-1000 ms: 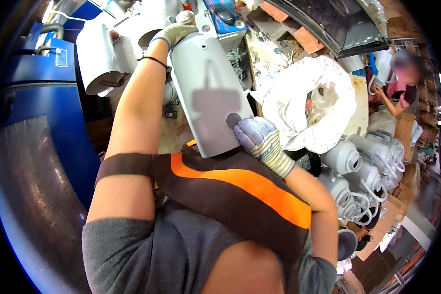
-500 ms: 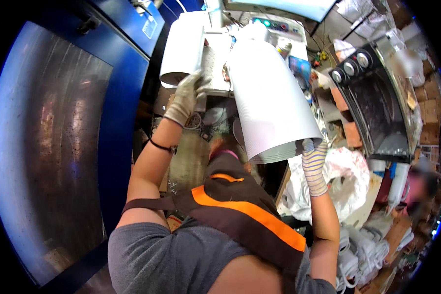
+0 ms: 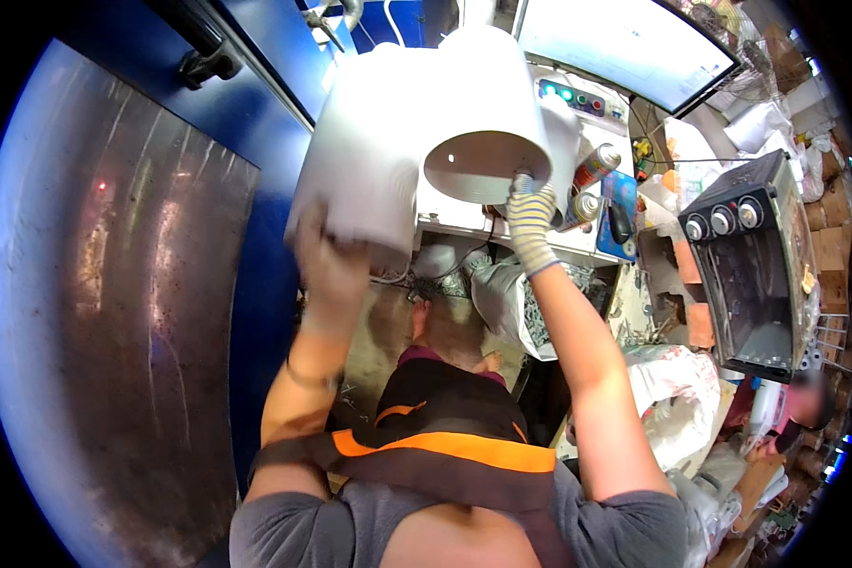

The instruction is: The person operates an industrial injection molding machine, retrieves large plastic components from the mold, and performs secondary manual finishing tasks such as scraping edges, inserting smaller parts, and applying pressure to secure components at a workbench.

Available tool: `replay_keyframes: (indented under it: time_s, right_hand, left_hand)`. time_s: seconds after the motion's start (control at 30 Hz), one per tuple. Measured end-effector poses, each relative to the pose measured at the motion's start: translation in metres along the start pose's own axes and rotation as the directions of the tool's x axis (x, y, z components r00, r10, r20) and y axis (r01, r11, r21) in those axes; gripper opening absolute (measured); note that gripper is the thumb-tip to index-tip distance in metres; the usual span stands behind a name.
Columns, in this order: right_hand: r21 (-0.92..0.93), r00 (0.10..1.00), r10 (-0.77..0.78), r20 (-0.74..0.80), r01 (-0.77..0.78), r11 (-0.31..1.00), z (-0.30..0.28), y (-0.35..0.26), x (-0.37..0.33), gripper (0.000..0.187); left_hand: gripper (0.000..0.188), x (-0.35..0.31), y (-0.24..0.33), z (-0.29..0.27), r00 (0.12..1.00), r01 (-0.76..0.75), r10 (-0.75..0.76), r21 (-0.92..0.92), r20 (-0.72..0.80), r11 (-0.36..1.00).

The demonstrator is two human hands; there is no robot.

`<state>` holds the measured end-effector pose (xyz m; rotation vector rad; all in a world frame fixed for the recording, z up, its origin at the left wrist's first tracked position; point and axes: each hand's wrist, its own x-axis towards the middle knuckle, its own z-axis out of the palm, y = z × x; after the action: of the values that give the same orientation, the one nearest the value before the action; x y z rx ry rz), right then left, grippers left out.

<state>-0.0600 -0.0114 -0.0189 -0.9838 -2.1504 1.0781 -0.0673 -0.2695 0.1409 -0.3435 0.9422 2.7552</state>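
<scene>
My left hand [image 3: 329, 270], in a pale work glove and smeared by motion, is at the near lower rim of a hollow white plastic cylinder [image 3: 364, 151]. It appears to hold that rim, though the separate fingers are blurred. My right hand [image 3: 532, 218], in a striped glove, grips the near rim of a second white cylinder [image 3: 490, 85], with a fingertip showing inside its round opening. This second cylinder lies over the white worktable [image 3: 435, 204], its open end toward me. Another white rounded piece [image 3: 560, 142] sits just to its right, partly hidden.
Spray cans [image 3: 596, 166] and a blue packet [image 3: 618, 213] stand right of the cylinders. Behind are a control box [image 3: 571, 97] and a screen [image 3: 625, 47]. A blue machine [image 3: 270, 284] borders the left; a toaster oven [image 3: 748, 265] and white bag [image 3: 677, 398] are at right.
The right cylinder has gone away from me, over the table, with my right hand on its rim. The left cylinder has come nearer with my left hand. My view has shifted too.
</scene>
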Motion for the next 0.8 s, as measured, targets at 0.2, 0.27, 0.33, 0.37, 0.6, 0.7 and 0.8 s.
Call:
replay_keyframes:
  time_s: [0.2, 0.27, 0.33, 0.37, 0.6, 0.7, 0.8]
  right_hand:
    - [-0.053, 0.985, -0.171, -0.012, 0.170, 0.984, 0.098, 0.000, -0.036, 0.035]
    - [-0.190, 0.987, -0.108, 0.122, 0.130, 0.973, 0.123, 0.020, -0.058, 0.041]
    - [-0.358, 0.975, -0.063, 0.211, 0.137, 0.924, 0.144, 0.046, -0.075, 0.048]
    - [-0.464, 0.969, -0.064, 0.238, 0.171, 0.869, 0.155, 0.062, -0.079, 0.052]
    - [-0.351, 0.909, -0.004, 0.416, 0.165, 0.922, 0.144, 0.050, -0.081, 0.056]
    - [-0.343, 0.924, 0.043, 0.381, 0.098, 0.934, 0.127, 0.023, -0.084, 0.051]
    - [-0.466, 0.892, 0.083, 0.444, 0.151, 0.872, 0.120, 0.013, -0.080, 0.048]
  left_hand:
    - [0.037, -0.132, 0.040, -0.073, 0.996, 0.034, -0.013, 0.239, -0.087, 0.970]
    - [0.037, -0.145, 0.040, -0.075, 0.941, 0.198, -0.181, 0.028, -0.286, 0.980]
    - [0.040, -0.149, 0.038, -0.111, 0.845, 0.353, -0.348, -0.065, -0.407, 0.933]
    - [0.038, -0.149, 0.031, -0.128, 0.799, 0.389, -0.387, -0.094, -0.461, 0.916]
    - [0.020, -0.123, 0.010, -0.147, 0.572, 0.453, -0.426, -0.163, -0.700, 0.876]
    - [0.019, -0.116, 0.005, -0.145, 0.629, 0.450, -0.342, -0.032, -0.698, 0.893]
    - [0.018, -0.108, 0.006, -0.142, 0.615, 0.505, -0.387, -0.034, -0.687, 0.862]
